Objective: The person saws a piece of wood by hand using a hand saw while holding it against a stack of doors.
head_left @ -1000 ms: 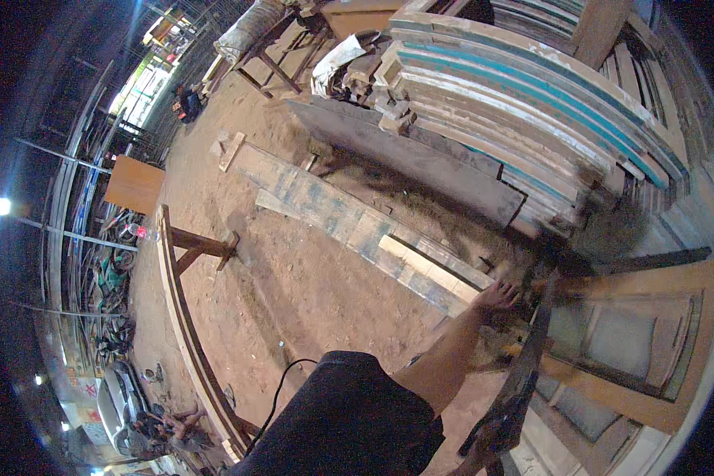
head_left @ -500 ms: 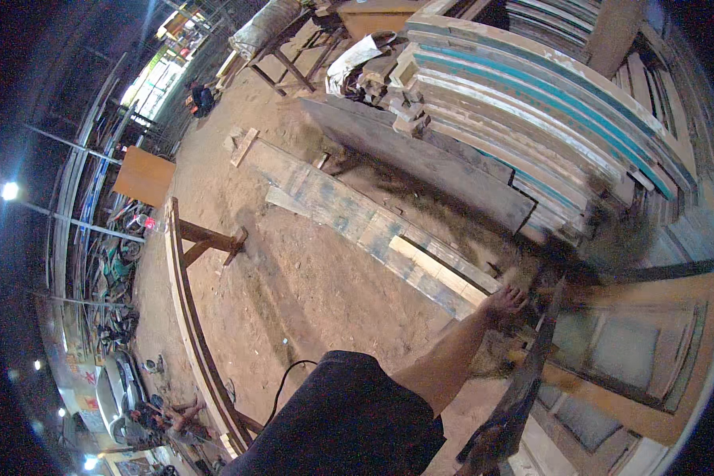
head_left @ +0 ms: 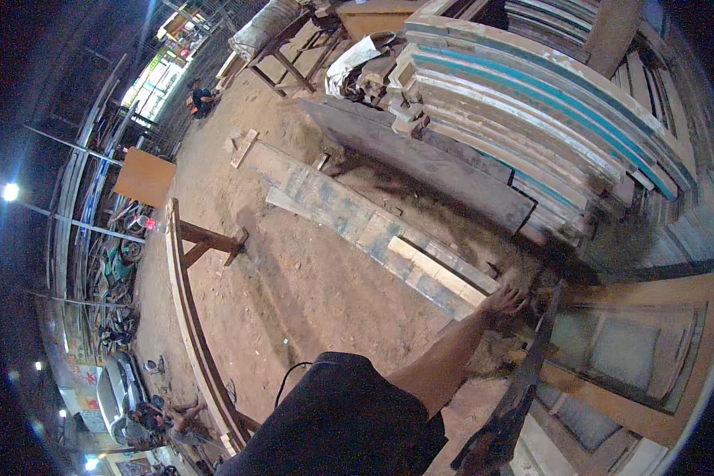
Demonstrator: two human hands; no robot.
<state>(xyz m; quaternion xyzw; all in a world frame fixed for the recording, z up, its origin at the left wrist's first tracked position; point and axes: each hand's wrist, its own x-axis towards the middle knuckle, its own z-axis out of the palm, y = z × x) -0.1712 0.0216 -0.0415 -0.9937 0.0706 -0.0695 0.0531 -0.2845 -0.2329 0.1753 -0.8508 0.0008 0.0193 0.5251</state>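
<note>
My left arm, in a dark short sleeve, stretches across to the right. My left hand (head_left: 506, 300) is at the near end of a pale wooden batten (head_left: 436, 266), its fingers stretched out and slightly apart. I cannot tell if it touches the wood. The batten lies on a long, paint-stained plank (head_left: 333, 210) low over the dirt floor. Just right of the hand, a dark narrow board (head_left: 535, 361) slants down toward the lower edge. My right hand is out of view.
Stacked timber frames (head_left: 523, 103), some edged teal, fill the upper right behind a dark wide board (head_left: 428, 159). Panelled wooden doors (head_left: 635, 357) stand at right. A long wooden trestle (head_left: 184, 293) crosses the left. A person (head_left: 204, 99) crouches far off; a motorbike (head_left: 119, 389) stands lower left.
My left hand's fingers look more spread, while the hand stays at nearly the same spot. The distant crouching person has shifted slightly. The boards have not moved.
</note>
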